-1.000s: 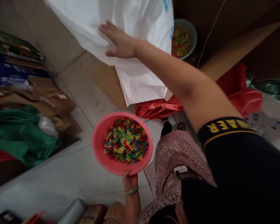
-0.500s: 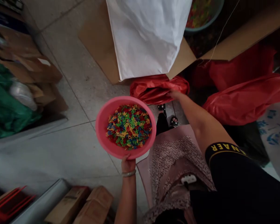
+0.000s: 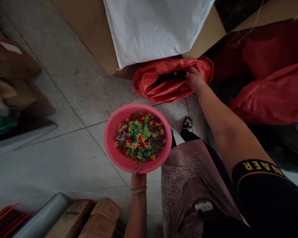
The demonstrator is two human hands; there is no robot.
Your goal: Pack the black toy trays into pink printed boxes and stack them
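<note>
A pink plastic basin [image 3: 108, 138] is held at its near rim by my left hand [image 3: 138, 179], thumb over the edge and the other fingers hidden underneath. In the basin lies a heap of small plastic pieces [image 3: 141, 137] in red, yellow, green and blue. Beyond it stands a red plastic sack [image 3: 161, 96] with its mouth gaping. My right hand [image 3: 195, 79] grips the sack's edge on the right side, some fingertips inside the mouth. What fills the sack is mostly in shadow.
A white sack [image 3: 154, 33] hangs over a cardboard box [image 3: 99, 46] behind the red sack. More red sheeting [image 3: 275, 96] lies at the right. Cartons [image 3: 99, 218] line the bottom left; brown boxes [image 3: 15, 66] stand at the left. My sandaled foot [image 3: 187, 123] is on the tiled floor.
My right hand has closed on the red sack's edge, and the sack's mouth is wider. The view has shifted forward and right; the basin stays in my left hand.
</note>
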